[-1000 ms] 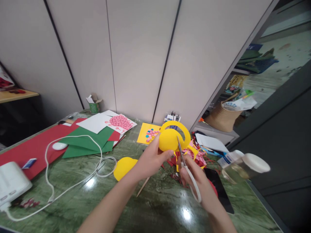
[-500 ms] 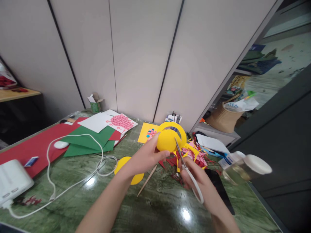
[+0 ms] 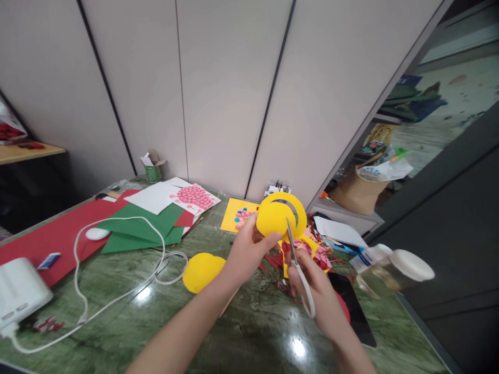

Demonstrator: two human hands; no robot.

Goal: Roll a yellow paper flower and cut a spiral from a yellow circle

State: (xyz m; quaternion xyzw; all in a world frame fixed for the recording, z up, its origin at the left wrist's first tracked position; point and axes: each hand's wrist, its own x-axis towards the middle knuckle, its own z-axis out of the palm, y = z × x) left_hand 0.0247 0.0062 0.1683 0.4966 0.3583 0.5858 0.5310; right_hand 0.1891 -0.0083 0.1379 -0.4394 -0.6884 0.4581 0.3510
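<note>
My left hand [image 3: 249,250] pinches a yellow paper disc [image 3: 275,218] held above the green marble table [image 3: 128,317]. A curved yellow strip [image 3: 300,208] arcs off the disc's top and right edge. My right hand [image 3: 317,291] grips white-handled scissors [image 3: 300,267], whose blades point up into the disc's right edge. Two more yellow discs [image 3: 200,271] lie flat on the table just left of my left forearm.
Red, green and white paper sheets [image 3: 132,223] lie at the left, with a white cable [image 3: 117,259] and a white device [image 3: 19,296]. Paper scraps [image 3: 312,249] pile behind my hands. A lidded jar [image 3: 393,272] and a black phone [image 3: 351,301] sit at the right.
My left hand has turned the yellow disc a little and lifted it slightly. The scissors have shifted along its edge and the strip curls further round.
</note>
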